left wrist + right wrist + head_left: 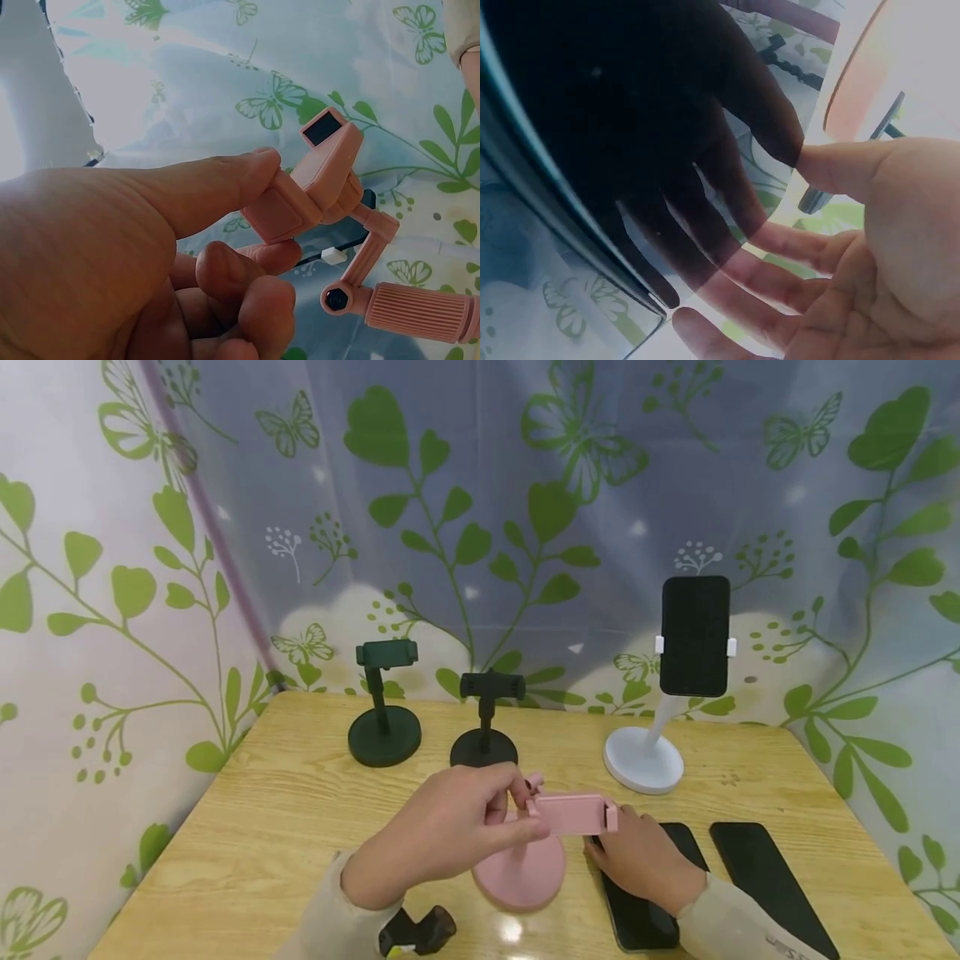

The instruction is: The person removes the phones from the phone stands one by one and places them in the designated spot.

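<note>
The left grip point(459, 822) pinches the pink stand point(542, 865) — right grip point(647, 858), fingers loosely extended, touches a black phone point(639, 914).

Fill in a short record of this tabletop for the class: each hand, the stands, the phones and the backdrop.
Left hand: pinches one end of the holder on the pink stand
Right hand: touches a black phone lying on the table
Stands without phones: pink stand, dark green stand, black stand
Stand with phone: white stand, holding an upright phone
Other phone: flat, at the person's right
Backdrop: curtain with green leaves and butterflies
Unidentified: dark object beside the left sleeve
</note>
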Available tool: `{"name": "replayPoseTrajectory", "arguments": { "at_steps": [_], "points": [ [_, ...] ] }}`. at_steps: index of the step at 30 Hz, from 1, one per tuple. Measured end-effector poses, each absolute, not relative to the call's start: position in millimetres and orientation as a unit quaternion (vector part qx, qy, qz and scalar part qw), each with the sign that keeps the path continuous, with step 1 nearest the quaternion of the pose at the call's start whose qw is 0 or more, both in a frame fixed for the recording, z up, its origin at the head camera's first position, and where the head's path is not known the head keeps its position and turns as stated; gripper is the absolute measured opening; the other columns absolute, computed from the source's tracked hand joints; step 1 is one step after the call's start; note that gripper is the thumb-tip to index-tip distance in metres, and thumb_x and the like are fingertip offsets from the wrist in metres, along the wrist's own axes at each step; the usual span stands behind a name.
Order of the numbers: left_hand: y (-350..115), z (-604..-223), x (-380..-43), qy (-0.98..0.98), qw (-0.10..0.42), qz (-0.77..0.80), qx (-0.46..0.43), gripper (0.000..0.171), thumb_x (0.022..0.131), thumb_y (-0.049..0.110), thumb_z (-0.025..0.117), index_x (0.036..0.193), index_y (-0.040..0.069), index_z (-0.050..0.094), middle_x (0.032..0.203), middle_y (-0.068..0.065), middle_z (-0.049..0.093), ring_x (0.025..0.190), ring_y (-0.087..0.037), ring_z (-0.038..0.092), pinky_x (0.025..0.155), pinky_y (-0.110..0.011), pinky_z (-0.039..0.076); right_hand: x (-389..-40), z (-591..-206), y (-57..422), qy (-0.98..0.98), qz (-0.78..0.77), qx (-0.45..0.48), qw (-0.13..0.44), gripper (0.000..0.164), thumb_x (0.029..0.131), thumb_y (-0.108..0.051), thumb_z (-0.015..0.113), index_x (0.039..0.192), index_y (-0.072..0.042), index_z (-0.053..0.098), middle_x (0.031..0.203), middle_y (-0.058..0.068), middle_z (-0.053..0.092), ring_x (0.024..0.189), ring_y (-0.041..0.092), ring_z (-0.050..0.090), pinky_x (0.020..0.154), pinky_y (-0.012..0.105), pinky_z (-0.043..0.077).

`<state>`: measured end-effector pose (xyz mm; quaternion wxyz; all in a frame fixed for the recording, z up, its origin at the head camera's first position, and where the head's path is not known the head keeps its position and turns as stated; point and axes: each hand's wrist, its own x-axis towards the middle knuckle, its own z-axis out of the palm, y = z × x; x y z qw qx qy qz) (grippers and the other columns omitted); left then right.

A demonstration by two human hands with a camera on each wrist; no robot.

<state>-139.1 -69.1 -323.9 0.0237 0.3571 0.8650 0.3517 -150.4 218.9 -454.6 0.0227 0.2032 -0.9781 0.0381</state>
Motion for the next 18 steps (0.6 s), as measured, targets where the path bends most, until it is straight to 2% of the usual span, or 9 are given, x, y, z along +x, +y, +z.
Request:
{"name": "replayPoseTrajectory", "arguments": {
  "at_steps": [4, 7, 10, 13, 16, 18],
  "points": [
    [-70, -324, -140, 0.866, 0.027, 0.354, 0.352, 0.022, 0.095, 0.053, 0.072, 0.094, 0.032, 0.064, 0.064, 0.013, 0.050, 0.050, -0.005, 0.041, 0.050, -0.024, 0.037, -153, -443, 221, -0.978, 0.108, 0.174, -0.036, 0.037, 0.098, -0.023, 0.073, 0.127, -0.003, 0.062, 0.098, 0.011, 0.066, 0.076, 0.023, 0.060, 0.061, 0.043, 0.049],
    [-71, -324, -143, 0.863, 0.024, 0.357, 0.356, 0.023, 0.095, 0.054, 0.071, 0.093, 0.032, 0.064, 0.064, 0.013, 0.050, 0.051, -0.005, 0.041, 0.051, -0.024, 0.037, -157, -424, 222, -0.974, 0.149, 0.168, -0.035, 0.032, 0.097, -0.022, 0.074, 0.123, -0.006, 0.064, 0.099, 0.006, 0.064, 0.079, 0.018, 0.059, 0.066, 0.040, 0.050],
    [-72, -325, -145, 0.859, 0.023, 0.360, 0.362, 0.023, 0.094, 0.053, 0.073, 0.092, 0.032, 0.064, 0.064, 0.013, 0.049, 0.051, -0.005, 0.042, 0.052, -0.024, 0.038, -155, -397, 222, -0.972, 0.157, 0.174, 0.005, 0.033, 0.098, -0.028, 0.074, 0.124, -0.010, 0.065, 0.111, 0.004, 0.067, 0.094, 0.022, 0.066, 0.077, 0.044, 0.056],
    [-73, -327, -148, 0.859, 0.027, 0.355, 0.368, 0.022, 0.094, 0.053, 0.073, 0.092, 0.033, 0.064, 0.063, 0.014, 0.049, 0.052, -0.004, 0.043, 0.052, -0.023, 0.038, -149, -370, 221, -0.967, 0.138, 0.204, 0.058, 0.037, 0.100, -0.033, 0.071, 0.129, -0.012, 0.064, 0.124, 0.004, 0.065, 0.111, 0.025, 0.066, 0.086, 0.048, 0.056],
    [-73, -328, -150, 0.854, 0.034, 0.351, 0.382, 0.022, 0.094, 0.052, 0.073, 0.094, 0.032, 0.065, 0.064, 0.014, 0.050, 0.052, -0.003, 0.042, 0.053, -0.021, 0.037, -141, -349, 222, -0.950, 0.115, 0.266, 0.115, 0.033, 0.097, -0.025, 0.075, 0.126, -0.015, 0.064, 0.124, 0.000, 0.063, 0.112, 0.020, 0.064, 0.087, 0.044, 0.056],
    [-73, -329, -151, 0.849, 0.038, 0.350, 0.395, 0.023, 0.094, 0.051, 0.073, 0.096, 0.030, 0.065, 0.065, 0.014, 0.050, 0.053, -0.002, 0.042, 0.053, -0.020, 0.037, -136, -341, 222, -0.932, 0.105, 0.310, 0.155, 0.036, 0.091, -0.017, 0.080, 0.123, -0.015, 0.065, 0.123, -0.002, 0.062, 0.111, 0.018, 0.063, 0.086, 0.042, 0.057]
  ]
}}
